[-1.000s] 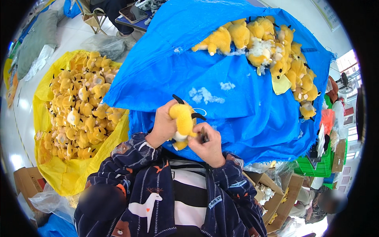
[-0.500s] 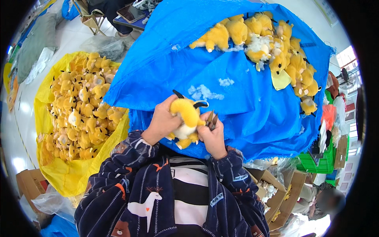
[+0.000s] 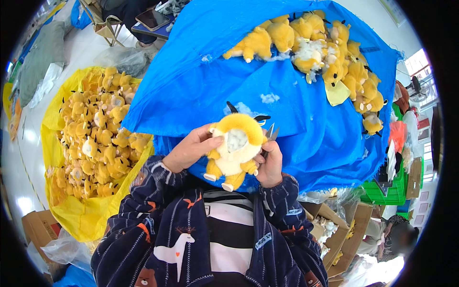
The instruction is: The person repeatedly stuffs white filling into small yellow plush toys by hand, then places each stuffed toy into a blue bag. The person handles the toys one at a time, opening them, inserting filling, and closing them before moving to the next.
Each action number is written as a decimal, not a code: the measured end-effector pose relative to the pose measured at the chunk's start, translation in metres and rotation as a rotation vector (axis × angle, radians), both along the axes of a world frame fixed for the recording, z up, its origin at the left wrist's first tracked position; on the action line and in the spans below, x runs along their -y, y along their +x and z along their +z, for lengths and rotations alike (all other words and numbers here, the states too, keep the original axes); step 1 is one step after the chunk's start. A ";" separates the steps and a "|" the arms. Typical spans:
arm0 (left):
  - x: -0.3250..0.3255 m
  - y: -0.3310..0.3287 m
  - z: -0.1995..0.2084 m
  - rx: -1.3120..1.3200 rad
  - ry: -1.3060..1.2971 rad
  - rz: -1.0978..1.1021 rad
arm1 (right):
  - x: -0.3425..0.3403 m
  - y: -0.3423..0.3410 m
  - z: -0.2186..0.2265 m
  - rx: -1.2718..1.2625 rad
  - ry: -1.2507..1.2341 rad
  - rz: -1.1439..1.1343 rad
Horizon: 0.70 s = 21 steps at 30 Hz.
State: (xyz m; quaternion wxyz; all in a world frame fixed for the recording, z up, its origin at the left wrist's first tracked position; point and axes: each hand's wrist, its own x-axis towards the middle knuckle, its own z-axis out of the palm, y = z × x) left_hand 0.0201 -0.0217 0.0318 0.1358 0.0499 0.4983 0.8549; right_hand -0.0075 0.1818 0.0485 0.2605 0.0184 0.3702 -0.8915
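A yellow plush toy (image 3: pixel 229 165) with a cream belly, black-tipped ears and small feet hangs upright in front of my chest. Where its face would be there is a round opening showing white stuffing (image 3: pixel 235 139). My left hand (image 3: pixel 193 147) is closed on the toy's left side, thumb on the front beside the opening. In my right hand (image 3: pixel 270 167) sits a pair of thread snips (image 3: pixel 271 132), pointed blades upward. The fingers of that hand also touch the toy's right side, and the snips' handles are hidden in the grip.
Under the toy spreads a blue plastic sheet (image 3: pixel 181 91) with tufts of stuffing (image 3: pixel 270 98). Similar plush toys (image 3: pixel 356 79) lie along its far right. A yellow sack (image 3: pixel 62 210) full of toys stands left. Cardboard boxes (image 3: pixel 351 234) and a green crate (image 3: pixel 382 193) are at right.
The toy has turned from its side to show its front and stuffed opening to me. My left thumb now lies on its front; the right hand with the snips has shifted slightly right.
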 end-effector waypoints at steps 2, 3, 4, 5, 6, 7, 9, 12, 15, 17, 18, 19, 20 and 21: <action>-0.004 0.000 0.003 -0.088 -0.178 0.034 | -0.004 -0.002 -0.007 -0.009 -0.005 0.036; -0.003 0.000 0.010 -0.068 -0.263 0.021 | -0.005 -0.002 -0.006 0.019 -0.011 0.012; 0.000 -0.001 0.020 -0.048 -0.347 0.007 | -0.007 -0.002 -0.004 0.047 -0.017 -0.012; 0.002 0.000 0.026 -0.025 -0.435 0.000 | -0.007 -0.001 -0.002 0.078 -0.027 -0.030; 0.001 0.001 0.024 -0.057 -0.388 0.013 | -0.007 -0.002 -0.003 0.080 -0.035 -0.034; 0.000 0.002 0.020 -0.090 -0.340 0.025 | -0.007 -0.002 -0.005 0.079 -0.036 -0.037; -0.003 0.004 0.011 -0.170 -0.354 0.118 | -0.005 -0.001 -0.008 0.078 -0.043 -0.049; -0.013 0.009 0.001 -0.143 -0.344 0.353 | 0.001 0.004 -0.007 -0.084 0.154 -0.069; -0.019 0.002 0.000 -0.203 -0.243 0.595 | 0.004 0.010 -0.007 -0.285 0.307 -0.062; -0.020 -0.003 -0.003 -0.065 -0.067 0.611 | 0.011 0.016 -0.016 -0.398 0.471 -0.091; -0.023 -0.007 -0.002 -0.003 0.041 0.619 | 0.014 0.018 -0.019 -0.377 0.484 -0.073; -0.023 -0.010 -0.001 0.059 0.148 0.626 | 0.017 0.020 -0.023 -0.407 0.522 -0.039; -0.022 -0.012 0.000 0.065 0.183 0.598 | 0.019 0.020 -0.022 -0.343 0.485 -0.052; -0.020 -0.013 0.003 0.029 0.113 0.529 | 0.020 0.019 -0.020 -0.279 0.448 -0.065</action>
